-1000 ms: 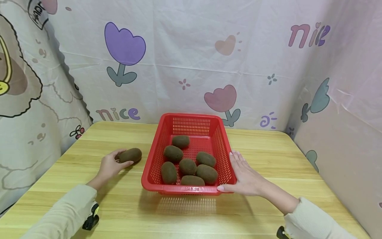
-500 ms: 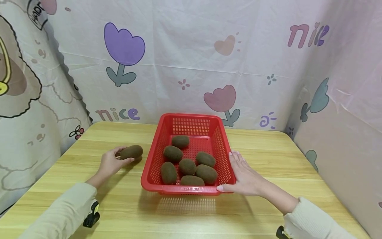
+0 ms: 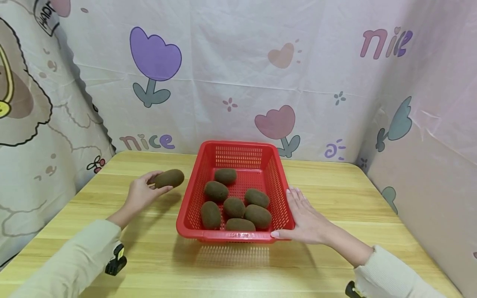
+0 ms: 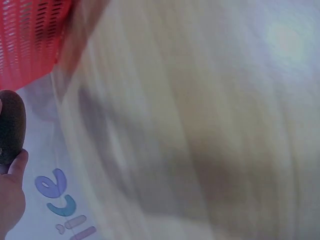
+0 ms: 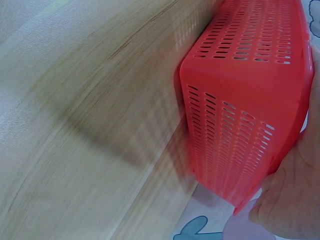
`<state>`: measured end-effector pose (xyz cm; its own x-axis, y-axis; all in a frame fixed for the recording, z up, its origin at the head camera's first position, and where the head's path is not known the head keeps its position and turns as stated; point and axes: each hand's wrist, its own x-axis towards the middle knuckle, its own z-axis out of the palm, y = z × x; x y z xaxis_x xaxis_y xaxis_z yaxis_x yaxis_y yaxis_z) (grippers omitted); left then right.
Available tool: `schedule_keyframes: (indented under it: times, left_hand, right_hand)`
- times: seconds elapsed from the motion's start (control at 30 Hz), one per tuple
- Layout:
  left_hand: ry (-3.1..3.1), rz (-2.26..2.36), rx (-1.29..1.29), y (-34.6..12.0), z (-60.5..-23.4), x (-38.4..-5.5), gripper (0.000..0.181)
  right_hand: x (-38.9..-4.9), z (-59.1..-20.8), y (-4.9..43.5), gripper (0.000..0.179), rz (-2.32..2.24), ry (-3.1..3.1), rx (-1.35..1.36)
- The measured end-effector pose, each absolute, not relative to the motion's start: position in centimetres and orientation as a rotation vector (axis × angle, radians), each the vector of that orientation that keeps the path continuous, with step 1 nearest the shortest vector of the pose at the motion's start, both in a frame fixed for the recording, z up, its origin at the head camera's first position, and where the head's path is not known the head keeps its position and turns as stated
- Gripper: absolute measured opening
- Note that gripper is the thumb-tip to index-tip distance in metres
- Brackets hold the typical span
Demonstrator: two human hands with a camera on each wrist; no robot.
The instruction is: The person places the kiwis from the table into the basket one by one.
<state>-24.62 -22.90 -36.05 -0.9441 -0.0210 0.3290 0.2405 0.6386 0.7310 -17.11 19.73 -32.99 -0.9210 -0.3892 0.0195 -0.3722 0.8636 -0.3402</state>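
In the head view my left hand (image 3: 140,193) pinches a brown kiwi (image 3: 169,178) between thumb and fingers, just left of the red basket. A shadow falls on the table below the kiwi. The left wrist view shows this kiwi (image 4: 12,127) at its left edge. My right hand (image 3: 308,221) rests against the near right corner of the red plastic basket (image 3: 193,188), fingers straight along its right side and thumb on the front rim. Several kiwis (image 3: 216,191) lie inside the basket, mostly toward its near half. The right wrist view has the basket's slotted wall (image 5: 225,120) beside the palm.
The basket stands in the middle of a light wooden table (image 3: 320,265). Behind the table and along both sides hangs a printed cloth (image 3: 227,49) with flowers and lettering. Its back part meets the table's far edge.
My left hand has lifted the kiwi off the table and carried it up and slightly right toward the basket. The right hand and the basket have stayed in place.
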Motion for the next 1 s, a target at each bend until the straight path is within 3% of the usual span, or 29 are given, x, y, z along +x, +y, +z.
schedule_keyframes:
  times: [0.57, 1.0]
  left_hand:
    - [-2.527, -1.284, -0.275, -20.0, -32.5, -25.4, 0.054]
    - [-2.532, -1.320, -0.426, -16.6, -32.0, -26.1, 0.050]
  right_hand:
    - [-17.2, -33.0, 19.7, 0.116, -0.505, 2.995, -0.622]
    - [-17.1, -32.9, 19.7, 0.115, -0.499, 2.994, -0.619]
